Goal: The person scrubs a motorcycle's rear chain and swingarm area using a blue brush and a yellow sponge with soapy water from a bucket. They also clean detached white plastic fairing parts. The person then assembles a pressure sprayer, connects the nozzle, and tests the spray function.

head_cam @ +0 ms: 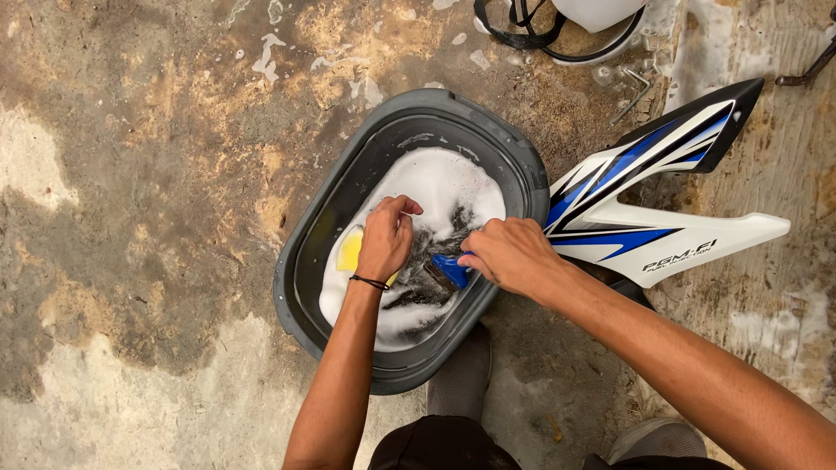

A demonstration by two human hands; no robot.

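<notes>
Stained, wet concrete floor (131, 218), patchy brown and grey, foam splashes toward the top. On it, dark grey oval plastic wash tub (324, 222), about half full of white soapy foam (440, 183) with dark water showing through the middle. To the right of the tub, white motorcycle side panel with blue and black stripes (662, 239), lying flat on the floor, its left tip just beside the tub rim. At top edge, white helmet-like shell with black straps (557, 26), partly cut off. Small metal parts (636, 91) near it, too small to tell. Grey shoes at the bottom edge, below the tub.

Inside the tub: left hand (386, 239) clenched over something dark in the suds, yellow sponge (351, 250) just beside and partly under it; black band on that wrist. Right hand (509, 254) closed on a small blue plastic part (451, 268), low over the foam at the right side of the tub. What the left hand grips: cannot tell exactly, mostly hidden by foam.

Judged step: scrubbing the blue part in the suds. To do well: keep blue part held firm and low over the tub so drips fall back in, work sponge along edges and recesses, turn part to reach the hidden face, avoid bumping the striped panel at the rim.
</notes>
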